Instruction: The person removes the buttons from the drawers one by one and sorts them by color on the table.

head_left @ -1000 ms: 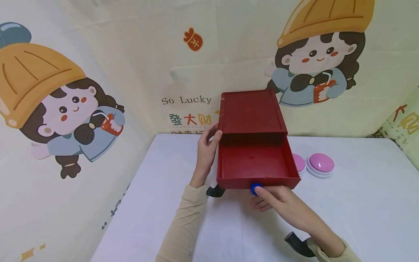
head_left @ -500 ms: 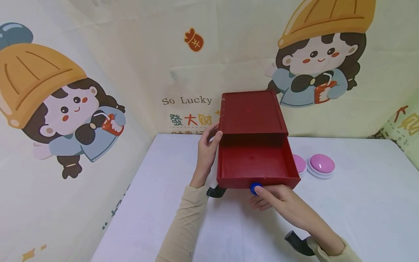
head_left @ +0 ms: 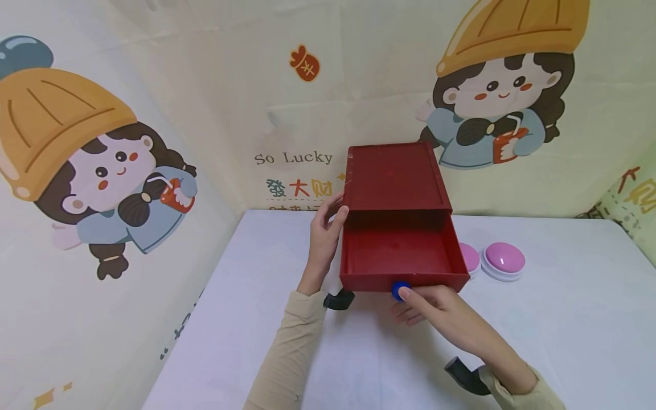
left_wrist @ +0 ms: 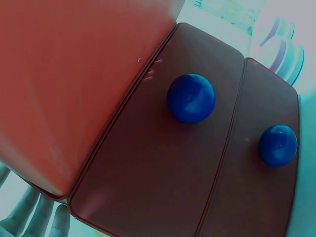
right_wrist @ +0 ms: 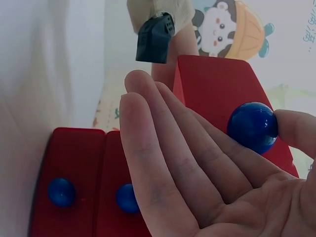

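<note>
A red drawer cabinet [head_left: 397, 176] stands on the table with its top drawer [head_left: 394, 250] pulled out, nothing visible inside it. My left hand [head_left: 323, 245] rests against the cabinet's left side, thumb near the front edge; part of its fingers is hidden behind the side. At the drawer front, my right hand [head_left: 448, 319] pinches the round blue knob [right_wrist: 253, 127] with the thumb, the other fingers stretched out below it. Two lower drawer fronts, the middle one [left_wrist: 148, 163] and the bottom one [left_wrist: 247, 197], are closed, each with a blue knob.
Two pink-topped white push buttons, one in full view [head_left: 504, 259] and one partly hidden [head_left: 469, 259], sit on the table right of the cabinet. The white table [head_left: 266, 319] meets a printed cloth backdrop [head_left: 225, 114] behind and at the left.
The top drawer has slid slightly inward, the right hand moving forward with the knob. The left hand stays in place on the cabinet's side.
</note>
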Tool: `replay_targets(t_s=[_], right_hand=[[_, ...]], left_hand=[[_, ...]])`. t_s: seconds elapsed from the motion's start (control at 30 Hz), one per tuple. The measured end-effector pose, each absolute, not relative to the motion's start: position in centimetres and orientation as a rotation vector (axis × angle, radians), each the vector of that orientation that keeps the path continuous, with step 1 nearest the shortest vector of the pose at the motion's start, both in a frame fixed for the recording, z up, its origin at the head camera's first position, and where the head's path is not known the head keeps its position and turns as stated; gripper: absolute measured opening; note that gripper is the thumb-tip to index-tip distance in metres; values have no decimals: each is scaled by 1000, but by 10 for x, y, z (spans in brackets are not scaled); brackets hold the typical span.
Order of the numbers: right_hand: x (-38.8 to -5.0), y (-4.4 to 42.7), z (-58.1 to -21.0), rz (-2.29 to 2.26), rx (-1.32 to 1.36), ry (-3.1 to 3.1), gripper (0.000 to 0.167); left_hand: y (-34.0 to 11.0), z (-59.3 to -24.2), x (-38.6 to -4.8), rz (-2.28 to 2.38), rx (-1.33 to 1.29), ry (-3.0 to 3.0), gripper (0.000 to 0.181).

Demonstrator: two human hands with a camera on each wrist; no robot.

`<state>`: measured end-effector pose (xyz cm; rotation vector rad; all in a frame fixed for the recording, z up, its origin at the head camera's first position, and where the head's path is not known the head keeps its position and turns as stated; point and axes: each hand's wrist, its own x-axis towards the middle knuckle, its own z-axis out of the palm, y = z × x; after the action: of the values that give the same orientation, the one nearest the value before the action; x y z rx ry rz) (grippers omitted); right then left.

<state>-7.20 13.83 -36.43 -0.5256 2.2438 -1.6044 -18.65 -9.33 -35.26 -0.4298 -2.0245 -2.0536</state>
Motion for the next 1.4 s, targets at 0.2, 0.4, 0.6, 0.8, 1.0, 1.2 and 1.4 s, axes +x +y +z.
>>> replay_targets(t_s=[0.2,0.4,0.6,0.8,1.0,1.2,1.4], right_hand=[[-76,139,-365,-1610,-566,2250,38],[-80,139,-366,-1603,-562,2263,39],[-84,138,-366,-1594,-566,2280,39],[-87,138,-366,-1588,-572,2285,40],[-90,138,-366,-1586,-583,2291,40],[-94,138,-367,-1582,-587,2299,41],[-98,137,-367,-1588,-589,2302,41]], left_hand=[[-93,-351,-186,-2050,-420,-2030,43],[-93,-354,-188,-2054,-428,-2036,43],[-96,-375,-203,-2065,-438,-2016,43],[-96,-382,-206,-2055,-461,-1992,41],[-96,-382,-206,-2052,-452,-1994,41],[-95,-370,-198,-2056,-436,-2006,42],[-93,-357,-187,-2041,-427,-2014,41]])
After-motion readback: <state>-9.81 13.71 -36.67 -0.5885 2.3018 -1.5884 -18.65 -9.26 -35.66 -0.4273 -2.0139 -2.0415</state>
